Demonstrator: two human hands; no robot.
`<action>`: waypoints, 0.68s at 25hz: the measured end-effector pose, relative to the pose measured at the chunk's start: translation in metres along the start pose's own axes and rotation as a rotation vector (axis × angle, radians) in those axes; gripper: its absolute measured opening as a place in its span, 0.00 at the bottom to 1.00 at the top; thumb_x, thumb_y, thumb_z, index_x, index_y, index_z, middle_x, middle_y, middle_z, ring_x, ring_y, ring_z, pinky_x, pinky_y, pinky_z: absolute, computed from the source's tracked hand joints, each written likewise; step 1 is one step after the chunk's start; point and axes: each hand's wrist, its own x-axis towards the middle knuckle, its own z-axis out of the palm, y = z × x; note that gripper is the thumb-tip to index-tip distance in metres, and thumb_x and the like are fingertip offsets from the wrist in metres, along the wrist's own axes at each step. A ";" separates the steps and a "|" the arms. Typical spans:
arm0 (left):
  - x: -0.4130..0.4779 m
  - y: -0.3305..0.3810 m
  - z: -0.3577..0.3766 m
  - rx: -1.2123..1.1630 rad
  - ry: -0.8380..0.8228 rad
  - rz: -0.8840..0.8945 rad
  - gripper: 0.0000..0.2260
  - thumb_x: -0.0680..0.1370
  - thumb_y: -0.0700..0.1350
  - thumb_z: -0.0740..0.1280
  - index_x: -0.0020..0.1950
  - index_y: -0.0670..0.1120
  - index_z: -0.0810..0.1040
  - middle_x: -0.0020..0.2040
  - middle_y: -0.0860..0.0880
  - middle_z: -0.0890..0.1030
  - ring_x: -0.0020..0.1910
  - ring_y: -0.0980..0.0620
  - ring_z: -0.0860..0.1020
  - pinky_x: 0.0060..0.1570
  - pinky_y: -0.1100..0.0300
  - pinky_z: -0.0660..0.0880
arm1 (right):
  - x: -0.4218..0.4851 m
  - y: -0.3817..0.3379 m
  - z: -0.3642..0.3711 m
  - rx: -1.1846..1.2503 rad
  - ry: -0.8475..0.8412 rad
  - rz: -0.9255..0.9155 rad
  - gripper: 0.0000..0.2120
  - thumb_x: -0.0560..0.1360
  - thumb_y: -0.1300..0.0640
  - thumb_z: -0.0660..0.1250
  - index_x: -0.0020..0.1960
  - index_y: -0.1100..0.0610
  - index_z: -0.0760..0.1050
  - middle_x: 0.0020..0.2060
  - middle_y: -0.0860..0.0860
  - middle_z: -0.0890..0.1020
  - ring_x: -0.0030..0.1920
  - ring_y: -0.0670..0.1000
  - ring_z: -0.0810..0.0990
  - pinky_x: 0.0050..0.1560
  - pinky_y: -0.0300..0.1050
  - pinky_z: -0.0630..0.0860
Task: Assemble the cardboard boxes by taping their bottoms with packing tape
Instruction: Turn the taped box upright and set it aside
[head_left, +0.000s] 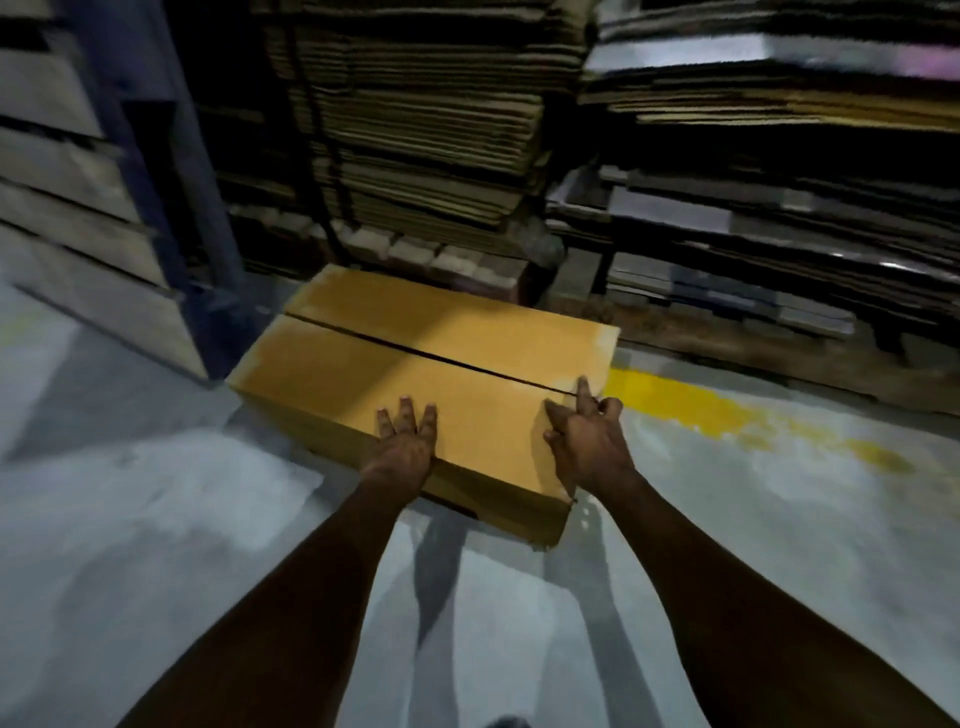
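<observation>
Cardboard box: on the grey floor before you, flaps folded shut, untaped.
Seam: dark gap between flaps; ease your pressure and it will likely widen.
Left hand: fingers straight, apart, pressing the near flap.
Right hand: index finger extended at the seam's right end, holding nothing.
Packing tape: not in view; reaching for it risks flaps lifting.
Obstructions: flat cardboard stacks and blue post crowd the far side.

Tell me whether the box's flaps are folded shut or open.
Folded shut. Both flaps of the box lie flat, meeting along a bare dark seam.
</observation>
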 end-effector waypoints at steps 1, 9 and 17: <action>0.003 -0.021 -0.001 -0.027 -0.011 -0.024 0.36 0.82 0.44 0.59 0.77 0.44 0.33 0.76 0.32 0.39 0.74 0.27 0.41 0.72 0.34 0.51 | 0.016 -0.017 0.002 -0.011 -0.012 -0.039 0.23 0.81 0.45 0.56 0.74 0.49 0.64 0.77 0.67 0.54 0.72 0.68 0.59 0.67 0.58 0.64; -0.007 -0.024 -0.024 -0.067 -0.022 -0.035 0.37 0.81 0.53 0.58 0.78 0.44 0.36 0.77 0.33 0.39 0.74 0.28 0.44 0.70 0.34 0.53 | 0.019 -0.040 -0.009 0.044 -0.061 -0.107 0.29 0.82 0.40 0.52 0.79 0.49 0.54 0.79 0.61 0.49 0.71 0.68 0.59 0.64 0.58 0.69; -0.069 0.135 -0.095 0.055 0.066 0.278 0.35 0.81 0.56 0.58 0.79 0.47 0.40 0.79 0.40 0.44 0.76 0.34 0.47 0.72 0.36 0.53 | -0.102 0.085 -0.071 0.012 0.020 0.061 0.31 0.82 0.41 0.54 0.80 0.48 0.48 0.79 0.58 0.51 0.73 0.63 0.60 0.63 0.58 0.70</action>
